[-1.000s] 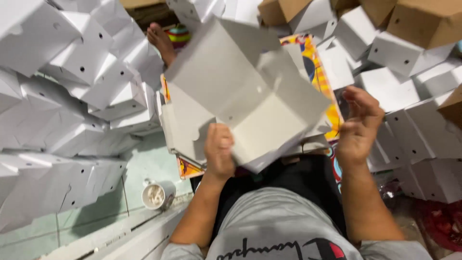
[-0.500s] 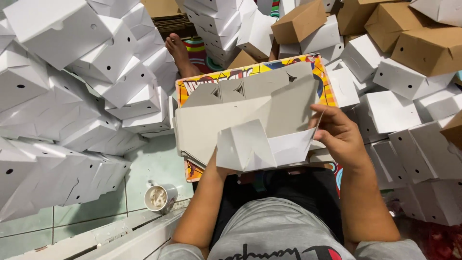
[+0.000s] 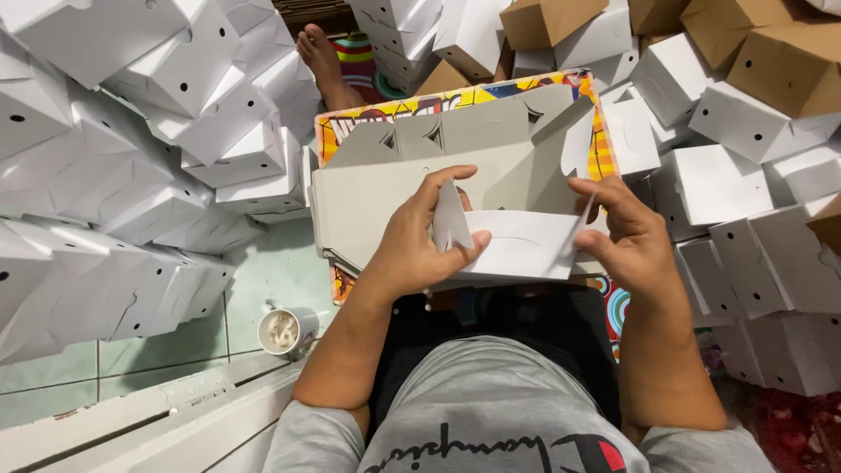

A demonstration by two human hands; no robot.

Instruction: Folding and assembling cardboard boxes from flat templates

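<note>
Flat carton blank (image 3: 517, 245): thin paperboard, white and smooth on one face, matt grey on the other. Stacked blanks (image 3: 377, 201): the same matt grey board. Folded boxes (image 3: 175, 114): white, faintly sheened card; others (image 3: 780, 61) are plain brown kraft. Floor (image 3: 149, 359): glossy pale-green ceramic tile. Shirt (image 3: 491, 412): soft grey knit cloth.

Both hands (image 3: 420, 241) have folded the raised cardboard blank (image 3: 517, 245) flat.

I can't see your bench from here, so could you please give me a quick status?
Left hand and right hand both pinching flaps of white box. Half folded, over flat stack. Nothing in the way.
</note>
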